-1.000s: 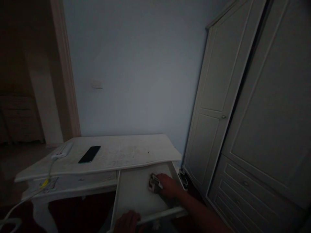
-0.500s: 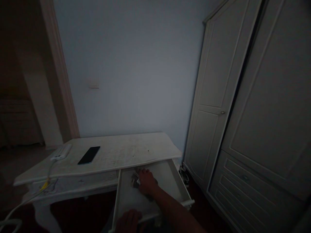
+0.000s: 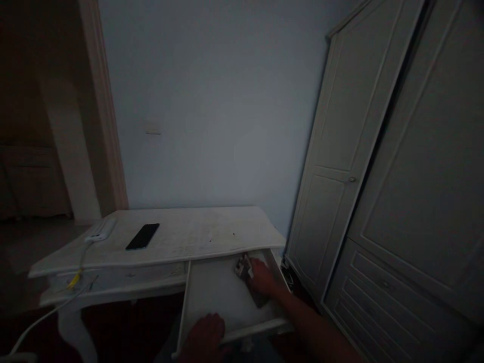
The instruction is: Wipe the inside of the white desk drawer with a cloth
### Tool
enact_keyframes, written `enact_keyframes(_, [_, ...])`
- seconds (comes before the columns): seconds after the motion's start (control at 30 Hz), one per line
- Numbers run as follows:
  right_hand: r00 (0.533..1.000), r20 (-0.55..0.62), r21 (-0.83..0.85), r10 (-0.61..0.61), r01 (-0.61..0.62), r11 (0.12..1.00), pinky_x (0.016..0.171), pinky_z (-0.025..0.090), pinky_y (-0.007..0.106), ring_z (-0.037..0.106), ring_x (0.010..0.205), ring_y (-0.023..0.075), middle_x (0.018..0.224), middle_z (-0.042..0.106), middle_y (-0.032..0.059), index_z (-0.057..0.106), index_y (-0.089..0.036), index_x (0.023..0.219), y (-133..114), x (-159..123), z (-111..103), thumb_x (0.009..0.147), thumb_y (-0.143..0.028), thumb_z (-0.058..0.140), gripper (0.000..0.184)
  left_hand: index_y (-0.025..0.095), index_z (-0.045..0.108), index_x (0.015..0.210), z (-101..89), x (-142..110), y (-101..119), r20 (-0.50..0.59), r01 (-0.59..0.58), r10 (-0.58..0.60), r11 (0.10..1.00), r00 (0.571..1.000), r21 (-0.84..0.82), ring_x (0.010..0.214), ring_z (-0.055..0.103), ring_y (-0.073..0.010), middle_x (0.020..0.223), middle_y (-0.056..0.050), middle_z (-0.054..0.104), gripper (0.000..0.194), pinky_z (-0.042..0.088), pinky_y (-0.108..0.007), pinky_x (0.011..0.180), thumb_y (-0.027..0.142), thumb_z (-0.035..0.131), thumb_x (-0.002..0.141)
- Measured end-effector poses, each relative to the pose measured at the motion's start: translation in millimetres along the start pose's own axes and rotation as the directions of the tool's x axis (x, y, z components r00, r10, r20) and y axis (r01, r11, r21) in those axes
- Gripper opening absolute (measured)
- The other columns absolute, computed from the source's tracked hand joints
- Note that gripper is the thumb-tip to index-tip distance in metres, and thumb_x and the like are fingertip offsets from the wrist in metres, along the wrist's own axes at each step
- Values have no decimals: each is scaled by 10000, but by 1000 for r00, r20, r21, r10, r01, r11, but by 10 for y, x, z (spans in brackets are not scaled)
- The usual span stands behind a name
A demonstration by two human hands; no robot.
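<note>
Wiping the drawer [image 3: 214, 290], apparently: right hand [image 3: 262, 280] grasps cloth [image 3: 242, 265] toward its back right; left hand [image 3: 207, 333], grip unclear, rests at its front; further strokes would need it steady.

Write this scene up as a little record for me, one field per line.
Right hand: inside the drawer, holding a bunched greyish item, perhaps a cloth
Left hand: at the drawer's front edge, towards its left corner
Drawer: pulled out of the white desk
Desk top: dark phone; white power strip at the left end
Right side: pale wardrobe
Behind: bluish wall
Light: dim
</note>
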State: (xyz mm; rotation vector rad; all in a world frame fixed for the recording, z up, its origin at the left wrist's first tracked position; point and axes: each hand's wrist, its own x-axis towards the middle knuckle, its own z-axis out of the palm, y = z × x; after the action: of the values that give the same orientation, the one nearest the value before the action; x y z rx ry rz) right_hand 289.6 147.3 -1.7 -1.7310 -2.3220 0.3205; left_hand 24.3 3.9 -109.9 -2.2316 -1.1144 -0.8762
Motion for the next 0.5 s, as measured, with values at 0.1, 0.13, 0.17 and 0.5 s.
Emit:
enact_keyframes(0.1, [972, -74, -4, 224, -225, 974, 981, 514, 458, 653, 1230, 371, 1335, 653, 264, 556, -88, 1440, 48, 244, -27, 884, -200, 557, 568, 306, 627, 1149, -35, 50, 39, 40, 96, -95, 994, 995, -43, 1029, 758, -260, 1125, -32, 799, 374, 597, -363, 960, 453, 794, 848])
enact_keyframes(0.13, [954, -96, 2, 284, -285, 959, 944, 528, 487, 663, 1206, 392, 1307, 659, 278, 567, -88, 1431, -24, 329, 14, 905, -210, 529, 540, 300, 624, 1154, -55, 64, 49, 62, 103, -100, 993, 993, -55, 1041, 755, -261, 1130, -41, 795, 381, 594, -369, 974, 457, 797, 853])
enact_keyframes(0.17, [938, -119, 10, 326, -327, 945, 922, 533, 520, 662, 1200, 415, 1297, 656, 291, 577, -93, 1423, -133, 410, 72, 924, -224, 507, 521, 295, 625, 1156, -75, 78, 49, 81, 93, -88, 993, 993, -69, 1036, 754, -261, 1120, -46, 794, 396, 595, -372, 975, 471, 805, 851])
enact_keyframes(0.5, [996, -42, 100, -79, 83, 992, 1019, 504, 482, 637, 1248, 352, 1372, 678, 130, 683, -287, 1316, -1571, 581, 669, 803, -353, 750, 521, 263, 655, 1199, -49, 87, -26, 83, 35, -33, 999, 996, -31, 984, 760, -292, 1103, -93, 799, 449, 627, -400, 875, 544, 765, 866])
